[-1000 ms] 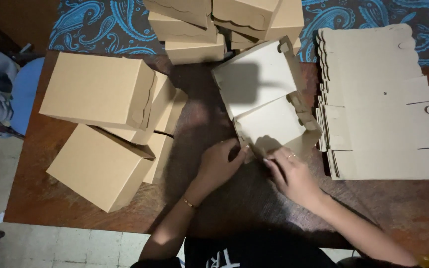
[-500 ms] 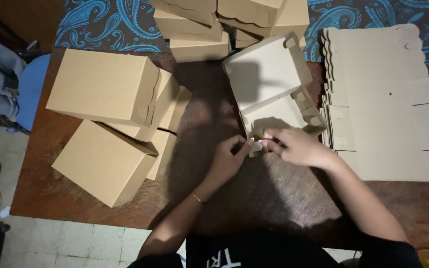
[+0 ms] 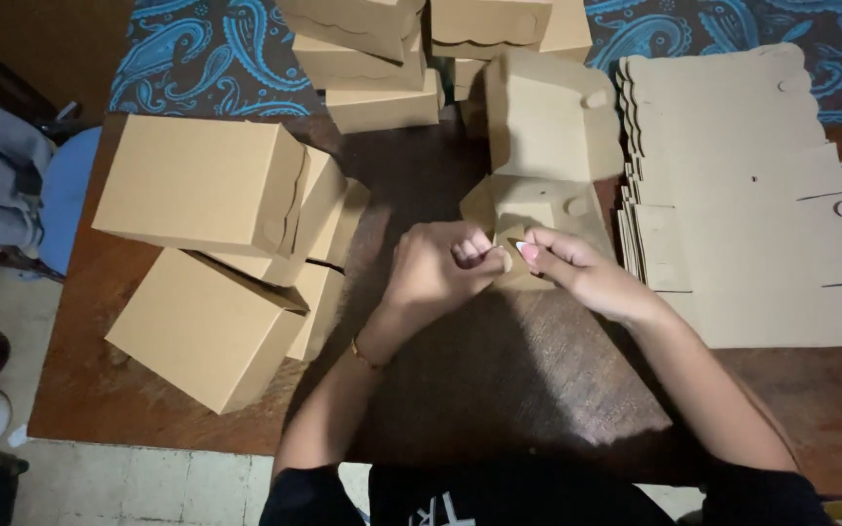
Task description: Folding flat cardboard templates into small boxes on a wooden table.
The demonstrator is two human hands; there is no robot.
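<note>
I see the half-folded box [image 3: 546, 146] on the worktop [image 3: 499, 390]; left of it lie the finished boxes [image 3: 207, 253]; right of it, the flat stack [image 3: 752, 205]; behind it, more boxes [image 3: 382, 58]; before it, my hands [image 3: 509, 263].

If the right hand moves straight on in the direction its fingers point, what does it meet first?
The right hand points left, toward the left hand; it would probably meet those fingers first, over the half-folded box.
</note>
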